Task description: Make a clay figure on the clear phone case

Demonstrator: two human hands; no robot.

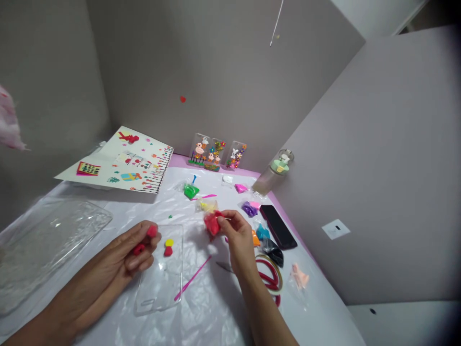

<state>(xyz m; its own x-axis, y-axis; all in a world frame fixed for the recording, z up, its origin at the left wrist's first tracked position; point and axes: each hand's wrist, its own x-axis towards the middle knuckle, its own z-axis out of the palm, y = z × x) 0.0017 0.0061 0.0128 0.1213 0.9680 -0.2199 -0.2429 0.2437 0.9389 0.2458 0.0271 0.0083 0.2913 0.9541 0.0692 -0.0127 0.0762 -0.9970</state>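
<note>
Red clay in both my hands, over the clear phone case

My left hand (pixel 135 250) curls nearly shut on small red clay bits (pixel 151 231), just left of the clear phone case (pixel 158 283); my right hand (pixel 236 233) pinches the bagged red clay (pixel 212 223) further right, fingertips closed on its top. It looks soft, light and tacky, easily dented, so I'd grip lightly by fingertips, at the bag's edge

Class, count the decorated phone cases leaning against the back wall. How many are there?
3. Flamingo case on the left, flower case in the middle overlapping it, rabbit case on the right. None seem hidden behind them.
</note>
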